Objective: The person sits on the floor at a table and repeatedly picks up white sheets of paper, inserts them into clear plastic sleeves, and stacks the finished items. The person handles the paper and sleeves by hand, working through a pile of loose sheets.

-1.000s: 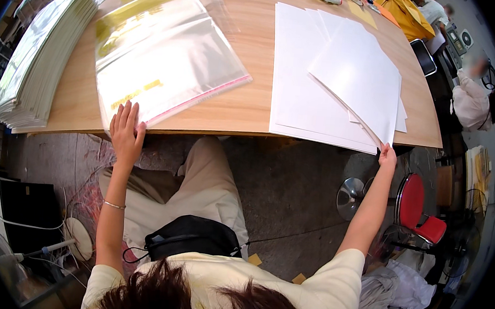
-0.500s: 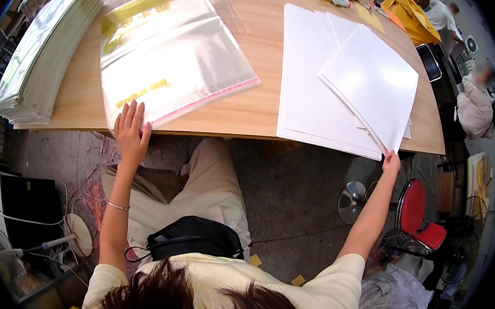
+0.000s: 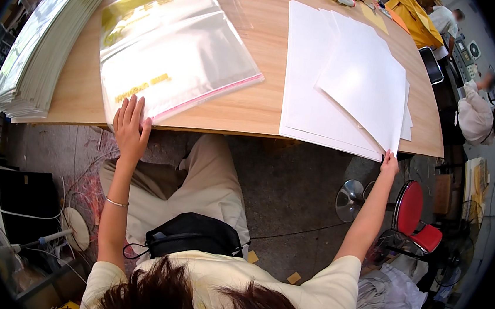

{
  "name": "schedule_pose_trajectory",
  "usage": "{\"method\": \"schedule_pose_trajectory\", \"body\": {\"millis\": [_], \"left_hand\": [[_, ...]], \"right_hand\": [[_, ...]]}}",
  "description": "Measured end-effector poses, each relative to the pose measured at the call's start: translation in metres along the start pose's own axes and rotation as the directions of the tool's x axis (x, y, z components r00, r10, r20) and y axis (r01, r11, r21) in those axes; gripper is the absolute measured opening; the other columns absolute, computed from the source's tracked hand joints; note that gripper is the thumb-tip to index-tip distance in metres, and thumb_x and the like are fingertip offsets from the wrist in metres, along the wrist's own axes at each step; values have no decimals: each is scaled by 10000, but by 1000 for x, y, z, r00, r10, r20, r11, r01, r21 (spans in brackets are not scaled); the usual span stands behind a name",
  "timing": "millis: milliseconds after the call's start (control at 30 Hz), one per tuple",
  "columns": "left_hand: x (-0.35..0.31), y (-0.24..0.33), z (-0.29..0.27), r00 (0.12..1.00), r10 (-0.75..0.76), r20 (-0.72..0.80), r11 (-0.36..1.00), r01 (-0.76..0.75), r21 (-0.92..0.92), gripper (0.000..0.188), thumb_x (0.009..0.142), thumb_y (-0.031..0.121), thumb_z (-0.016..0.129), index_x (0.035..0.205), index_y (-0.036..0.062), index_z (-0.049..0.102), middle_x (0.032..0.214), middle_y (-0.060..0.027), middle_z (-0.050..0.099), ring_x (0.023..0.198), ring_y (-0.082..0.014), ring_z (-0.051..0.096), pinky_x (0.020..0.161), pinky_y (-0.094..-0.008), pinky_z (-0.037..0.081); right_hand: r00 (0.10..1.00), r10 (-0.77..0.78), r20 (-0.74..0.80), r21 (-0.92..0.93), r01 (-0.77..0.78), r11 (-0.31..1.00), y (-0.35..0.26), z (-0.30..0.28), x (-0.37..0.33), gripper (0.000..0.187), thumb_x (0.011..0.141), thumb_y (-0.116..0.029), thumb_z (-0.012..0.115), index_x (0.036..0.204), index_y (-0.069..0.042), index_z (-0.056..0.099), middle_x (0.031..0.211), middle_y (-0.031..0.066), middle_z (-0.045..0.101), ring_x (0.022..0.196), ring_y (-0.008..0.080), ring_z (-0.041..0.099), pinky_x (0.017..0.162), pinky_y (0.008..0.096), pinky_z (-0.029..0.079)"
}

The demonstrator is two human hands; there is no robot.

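My left hand (image 3: 131,125) lies flat, fingers stretched, on the near left corner of a stack of clear plastic bags (image 3: 173,60). The bags have yellow print and a pink strip along the near edge. At the table's front right, my right hand (image 3: 389,161) pinches the near corner of a white sheet (image 3: 367,77). That sheet lies turned at an angle over a fanned pile of white sheets (image 3: 303,94), its left edge slightly raised from those below.
A tall stack of filled clear sleeves (image 3: 48,43) stands on the wooden table (image 3: 257,43) at left. Small items and a yellow bag (image 3: 412,19) lie at the far side. A red chair (image 3: 410,207) stands right. Two people are beyond the table at right.
My right hand has drawn the top white sheet slightly left and turned it straighter over the pile. My left hand stays on the plastic bags.
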State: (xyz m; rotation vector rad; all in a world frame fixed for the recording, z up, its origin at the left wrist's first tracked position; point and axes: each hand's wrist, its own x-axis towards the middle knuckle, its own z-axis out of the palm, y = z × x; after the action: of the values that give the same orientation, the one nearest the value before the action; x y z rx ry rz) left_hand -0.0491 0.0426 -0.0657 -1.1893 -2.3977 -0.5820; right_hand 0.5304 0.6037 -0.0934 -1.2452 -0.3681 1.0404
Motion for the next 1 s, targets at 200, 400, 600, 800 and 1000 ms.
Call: {"method": "schedule_pose_trajectory", "body": {"millis": [200,400,600,800,1000], "left_hand": [[-1,1,-1,1000,-8,-5,1000,8,-1,465,862,242,519,1304,99,494,1377,-105,443,1310,-283,348,1079,-398,219],[-2,1,0,1000,-1,-16,1000,1,9,461,866,243,519,1302,97,496,1379,-101,441,1312,-279,346,1079,-392,217],[1,3,0,1000,1,-13,1000,-1,-18,463,867,250,523,1302,95,495,1380,-104,439,1312,-279,344,1080,-390,213],[-2,1,-1,1000,-8,-14,1000,8,-2,466,868,252,521,1306,98,492,1384,-103,435,1313,-278,342,1080,-393,211],[-3,-1,1,1000,-13,-9,1000,13,0,470,868,253,520,1311,99,488,1390,-99,429,1319,-274,333,1082,-397,203]], "right_hand": [[998,-19,-55,-75,15,997,1,10,-19,194,818,85,566,1003,140,547,940,198,588,790,272,628,659,328,617],[966,-243,86,-575,247,780,2,11,-23,288,782,-87,686,1023,61,633,867,128,663,820,191,641,642,266,527],[972,-200,122,-585,233,777,16,-5,15,302,816,-115,685,1086,13,638,958,91,668,856,173,626,762,295,492],[978,-58,199,-338,124,933,16,-12,24,245,850,-117,659,1079,-33,632,973,66,643,861,163,612,753,286,509],[981,-57,185,-254,104,962,3,-21,10,276,863,-117,644,1121,-30,594,1015,78,636,889,176,618,771,295,521]]}}
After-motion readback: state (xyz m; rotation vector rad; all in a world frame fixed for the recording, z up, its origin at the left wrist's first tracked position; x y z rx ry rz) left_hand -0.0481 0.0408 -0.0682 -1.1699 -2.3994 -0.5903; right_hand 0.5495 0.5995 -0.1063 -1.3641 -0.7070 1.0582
